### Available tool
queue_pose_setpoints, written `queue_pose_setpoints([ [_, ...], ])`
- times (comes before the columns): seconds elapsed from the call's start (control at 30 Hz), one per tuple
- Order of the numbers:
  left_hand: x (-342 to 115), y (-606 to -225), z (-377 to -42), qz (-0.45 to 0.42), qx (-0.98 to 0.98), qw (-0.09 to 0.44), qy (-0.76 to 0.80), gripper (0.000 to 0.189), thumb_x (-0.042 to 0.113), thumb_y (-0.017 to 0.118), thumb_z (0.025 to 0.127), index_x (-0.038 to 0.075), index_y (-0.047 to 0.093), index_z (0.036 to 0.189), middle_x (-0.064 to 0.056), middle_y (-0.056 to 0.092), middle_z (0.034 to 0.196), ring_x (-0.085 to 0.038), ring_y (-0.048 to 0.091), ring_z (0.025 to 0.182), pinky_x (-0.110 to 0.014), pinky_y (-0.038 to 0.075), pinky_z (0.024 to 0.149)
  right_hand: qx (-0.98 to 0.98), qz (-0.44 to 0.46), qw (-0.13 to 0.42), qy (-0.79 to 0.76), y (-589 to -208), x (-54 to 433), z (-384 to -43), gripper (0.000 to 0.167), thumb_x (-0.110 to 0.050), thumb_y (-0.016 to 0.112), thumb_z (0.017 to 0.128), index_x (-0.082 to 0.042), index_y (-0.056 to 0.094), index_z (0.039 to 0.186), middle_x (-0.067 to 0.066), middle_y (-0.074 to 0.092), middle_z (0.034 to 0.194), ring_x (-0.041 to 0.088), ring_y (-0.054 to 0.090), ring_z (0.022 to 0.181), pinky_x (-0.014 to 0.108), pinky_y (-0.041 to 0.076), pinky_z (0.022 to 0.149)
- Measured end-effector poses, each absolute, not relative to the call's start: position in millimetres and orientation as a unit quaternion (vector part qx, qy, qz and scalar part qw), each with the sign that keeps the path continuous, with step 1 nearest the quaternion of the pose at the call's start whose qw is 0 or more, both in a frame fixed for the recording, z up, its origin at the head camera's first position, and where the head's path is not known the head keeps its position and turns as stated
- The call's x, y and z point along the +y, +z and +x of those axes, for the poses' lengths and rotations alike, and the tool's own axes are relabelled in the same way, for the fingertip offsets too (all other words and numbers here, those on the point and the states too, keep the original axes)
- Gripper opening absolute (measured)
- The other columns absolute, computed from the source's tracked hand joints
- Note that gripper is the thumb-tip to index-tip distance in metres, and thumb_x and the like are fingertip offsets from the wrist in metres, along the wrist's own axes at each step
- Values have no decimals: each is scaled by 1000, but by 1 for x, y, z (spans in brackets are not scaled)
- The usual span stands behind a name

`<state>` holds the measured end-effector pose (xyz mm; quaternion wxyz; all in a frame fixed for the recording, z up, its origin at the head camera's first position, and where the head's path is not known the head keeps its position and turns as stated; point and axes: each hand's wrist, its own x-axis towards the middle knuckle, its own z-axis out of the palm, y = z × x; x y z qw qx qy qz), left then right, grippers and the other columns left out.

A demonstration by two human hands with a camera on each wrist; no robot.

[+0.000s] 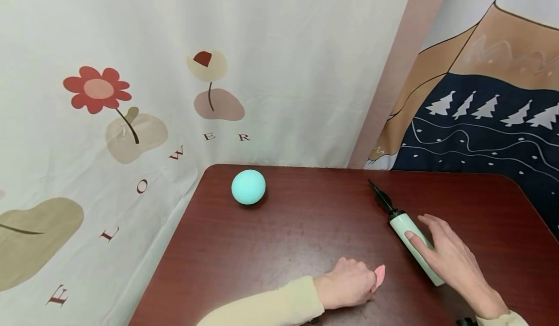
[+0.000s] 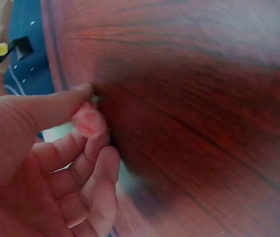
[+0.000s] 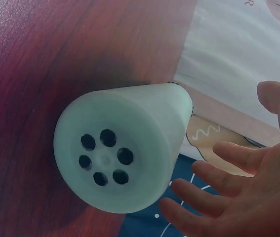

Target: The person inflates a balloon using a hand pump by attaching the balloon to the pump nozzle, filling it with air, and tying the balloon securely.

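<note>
My left hand [image 1: 348, 282] pinches a small, limp pink balloon [image 1: 380, 275] between thumb and fingers, low over the table's front middle. Close up, the left wrist view shows the balloon [image 2: 89, 121] held at the thumb tip. To the right lies a pale green hand pump [image 1: 412, 241] with a black tapered nozzle [image 1: 381, 196] pointing away. Beside the pump is my right hand [image 1: 454, 253], its fingers spread. The right wrist view shows the pump's round end [image 3: 105, 153] with several holes, and the hand's fingers [image 3: 199, 202] apart from it.
A round turquoise balloon or ball [image 1: 248, 187] rests near the back left of the dark red-brown table [image 1: 305, 209]. Behind the table hangs a pale curtain [image 1: 297, 73] with flower prints, and at the right a dark blue patterned cloth [image 1: 476, 137].
</note>
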<state>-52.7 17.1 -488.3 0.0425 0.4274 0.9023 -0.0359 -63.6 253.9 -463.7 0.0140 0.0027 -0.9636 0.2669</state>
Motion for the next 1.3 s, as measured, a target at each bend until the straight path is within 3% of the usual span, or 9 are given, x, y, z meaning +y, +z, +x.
queue_pose_setpoints([
  [0.23, 3, -485, -62, 407, 908, 86, 45, 37, 41, 78, 91, 30, 56, 63, 16, 53, 60, -2, 48, 53, -24, 38, 45, -964, 2, -4, 267, -463, 253, -64, 78, -56, 55, 103, 9, 45, 145, 36, 41, 147, 54, 44, 128, 75, 41, 92],
  [0.37, -15, -480, -76, 371, 906, 131, 158, 27, 38, 76, 93, 29, 66, 69, 21, 48, 59, 2, 44, 53, -17, 34, 48, -963, 2, -10, 269, -462, 251, -66, 78, -56, 55, 103, 8, 44, 147, 35, 40, 149, 53, 43, 130, 75, 40, 94],
  [0.47, -31, -478, -89, 326, 886, 166, 285, 19, 30, 74, 96, 22, 75, 78, 22, 54, 61, 6, 47, 55, -13, 40, 53, -962, 8, 0, 273, -460, 247, -67, 75, -54, 57, 103, 6, 46, 147, 33, 41, 149, 51, 46, 129, 74, 42, 91],
  [0.67, -57, -478, -106, 193, 754, 240, 580, 17, 11, 66, 99, -1, 77, 96, -3, 77, 87, -1, 65, 74, -20, 54, 70, -953, 32, 66, 293, -453, 231, -65, 59, -46, 59, 104, -2, 54, 142, 23, 51, 144, 42, 55, 119, 65, 48, 83],
  [0.8, -64, -479, -111, 146, 646, 256, 704, 23, 7, 61, 101, -15, 69, 103, -17, 76, 106, -12, 71, 93, -31, 58, 84, -945, 46, 92, 312, -448, 213, -67, 47, -41, 60, 105, -6, 61, 136, 16, 60, 133, 35, 60, 111, 60, 50, 82],
  [0.93, -67, -478, -112, 115, 562, 258, 777, 20, 7, 56, 105, -5, 69, 96, -12, 76, 100, -16, 72, 93, -32, 57, 87, -925, 67, 94, 362, -448, 191, -71, 37, -33, 61, 105, -10, 66, 133, 6, 70, 112, 18, 63, 89, 41, 52, 74],
  [1.03, -68, -477, -110, 99, 529, 252, 804, 22, 11, 52, 108, 10, 70, 94, -3, 74, 94, -14, 71, 87, -28, 57, 83, -889, 100, 61, 442, -455, 175, -74, 35, -26, 62, 105, -10, 63, 137, 4, 73, 110, 10, 63, 86, 28, 51, 71],
  [1.2, -69, -474, -106, 91, 504, 252, 821, 25, 17, 51, 110, 14, 68, 92, -1, 72, 92, -12, 69, 85, -27, 55, 80, -805, 158, -48, 569, -466, 155, -80, 52, -14, 68, 101, -12, 49, 150, 16, 63, 136, 27, 66, 116, 30, 56, 88],
  [1.3, -71, -474, -104, 80, 500, 254, 824, 23, 17, 50, 110, 15, 68, 95, 0, 72, 91, -11, 69, 82, -26, 55, 79, -774, 163, -72, 608, -469, 147, -82, 57, -8, 70, 98, -11, 48, 150, 19, 61, 136, 33, 66, 117, 31, 57, 88],
])
